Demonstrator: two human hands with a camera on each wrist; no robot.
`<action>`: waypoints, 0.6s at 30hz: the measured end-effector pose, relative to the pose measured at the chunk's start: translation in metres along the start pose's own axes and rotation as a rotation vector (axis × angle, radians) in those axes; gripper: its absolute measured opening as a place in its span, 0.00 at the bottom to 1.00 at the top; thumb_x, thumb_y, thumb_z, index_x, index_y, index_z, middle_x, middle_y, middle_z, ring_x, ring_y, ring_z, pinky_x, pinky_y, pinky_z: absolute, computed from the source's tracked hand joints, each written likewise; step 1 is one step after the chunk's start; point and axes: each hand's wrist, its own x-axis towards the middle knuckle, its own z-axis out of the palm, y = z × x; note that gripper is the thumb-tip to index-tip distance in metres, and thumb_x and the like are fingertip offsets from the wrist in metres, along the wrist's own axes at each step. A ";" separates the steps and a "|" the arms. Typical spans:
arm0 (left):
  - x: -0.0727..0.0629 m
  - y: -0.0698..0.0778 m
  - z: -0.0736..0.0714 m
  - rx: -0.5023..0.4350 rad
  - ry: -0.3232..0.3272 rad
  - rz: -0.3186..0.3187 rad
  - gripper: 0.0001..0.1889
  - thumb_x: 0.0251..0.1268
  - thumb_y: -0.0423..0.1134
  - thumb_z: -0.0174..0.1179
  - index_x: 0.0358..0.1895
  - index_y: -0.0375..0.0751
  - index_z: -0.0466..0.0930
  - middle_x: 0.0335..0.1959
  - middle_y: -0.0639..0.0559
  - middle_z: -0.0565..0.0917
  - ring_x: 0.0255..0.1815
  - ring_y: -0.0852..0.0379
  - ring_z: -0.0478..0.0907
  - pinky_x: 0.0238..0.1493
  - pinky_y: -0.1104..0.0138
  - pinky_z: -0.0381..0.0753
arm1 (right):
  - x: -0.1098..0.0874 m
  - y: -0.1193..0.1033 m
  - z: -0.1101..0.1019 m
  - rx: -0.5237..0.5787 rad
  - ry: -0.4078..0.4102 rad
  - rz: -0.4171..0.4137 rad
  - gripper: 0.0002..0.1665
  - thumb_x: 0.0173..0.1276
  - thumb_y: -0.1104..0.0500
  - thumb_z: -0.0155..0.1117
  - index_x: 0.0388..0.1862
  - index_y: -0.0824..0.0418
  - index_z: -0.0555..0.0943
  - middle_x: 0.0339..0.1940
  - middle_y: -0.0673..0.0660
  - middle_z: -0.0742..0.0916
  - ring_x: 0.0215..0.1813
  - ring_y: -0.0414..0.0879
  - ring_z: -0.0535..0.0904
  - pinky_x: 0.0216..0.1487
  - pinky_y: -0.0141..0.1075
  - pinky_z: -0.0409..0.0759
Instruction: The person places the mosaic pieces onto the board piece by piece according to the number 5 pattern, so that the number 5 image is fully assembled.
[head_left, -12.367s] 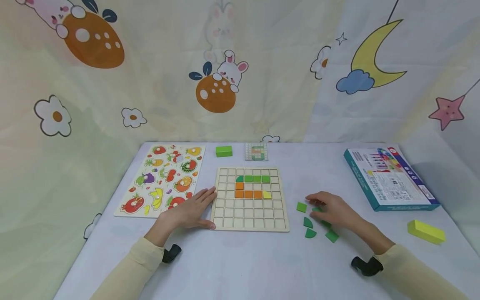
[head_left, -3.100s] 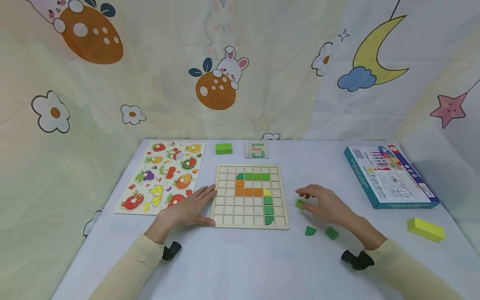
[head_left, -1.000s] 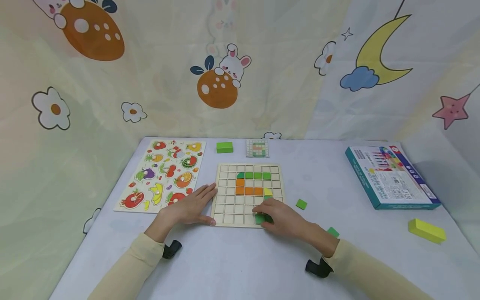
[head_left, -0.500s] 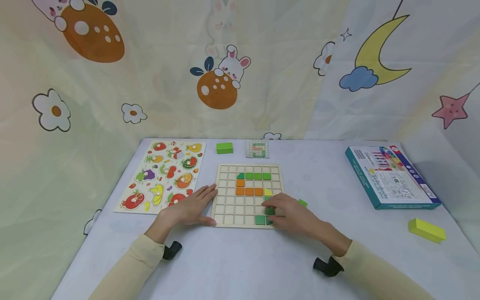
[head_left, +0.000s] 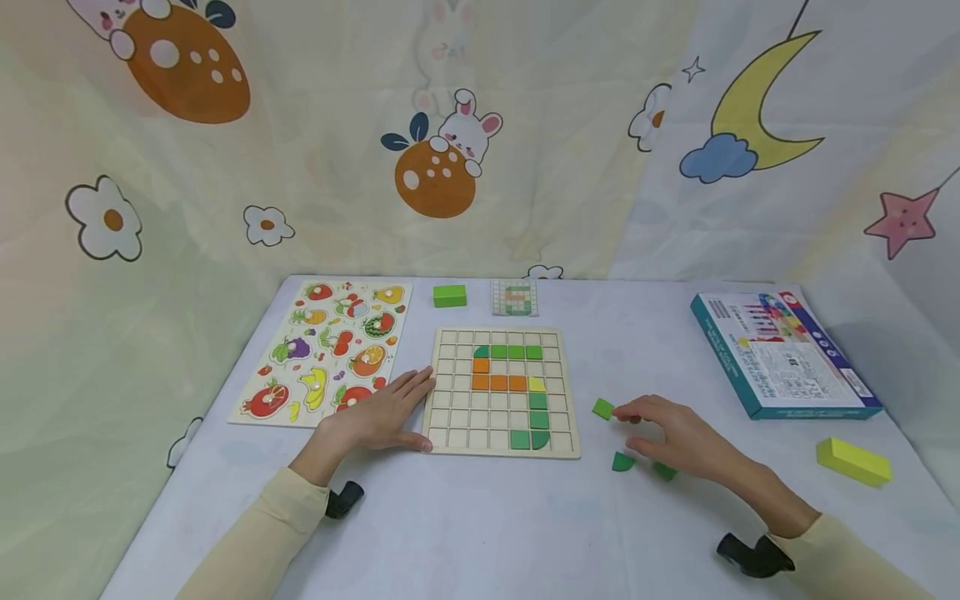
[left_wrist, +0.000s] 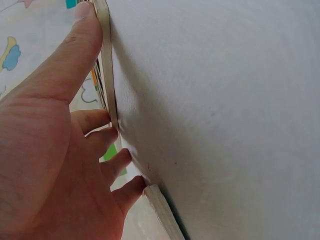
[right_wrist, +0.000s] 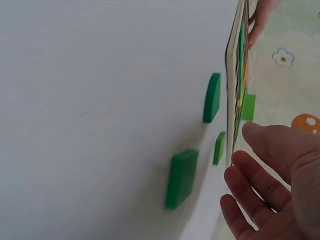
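My left hand (head_left: 378, 417) rests with fingers spread against the left edge of a wooden grid board (head_left: 450, 421). Green, orange and yellow tiles sit in some of the board's cells, with a green square (head_left: 520, 439) beside a green quarter-round (head_left: 540, 439) in the front row. Right of the board, my right hand (head_left: 675, 433) hovers with loosely bent fingers and nothing between them. Around it lie a light green square tile (head_left: 603, 408), a green quarter-round tile (head_left: 622, 462) and a dark green square tile (right_wrist: 181, 178), the last partly hidden by the hand in the head view.
A fruit puzzle board (head_left: 322, 350) lies at the left. Behind the grid board are a green block (head_left: 449, 296) and a small pattern card (head_left: 514, 297). At the right stand a printed box (head_left: 783, 354) and a yellow block (head_left: 853, 462).
Over the last second my right hand has left the board and moved right to the loose tiles, leaving the green square in the front row. My left hand has stayed put.
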 end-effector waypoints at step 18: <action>-0.001 0.001 0.000 0.003 0.008 0.009 0.54 0.55 0.64 0.64 0.78 0.42 0.47 0.80 0.47 0.46 0.80 0.42 0.45 0.75 0.50 0.59 | -0.035 0.017 0.006 -0.056 -0.060 0.122 0.29 0.55 0.51 0.75 0.56 0.56 0.80 0.36 0.41 0.79 0.37 0.31 0.69 0.40 0.29 0.78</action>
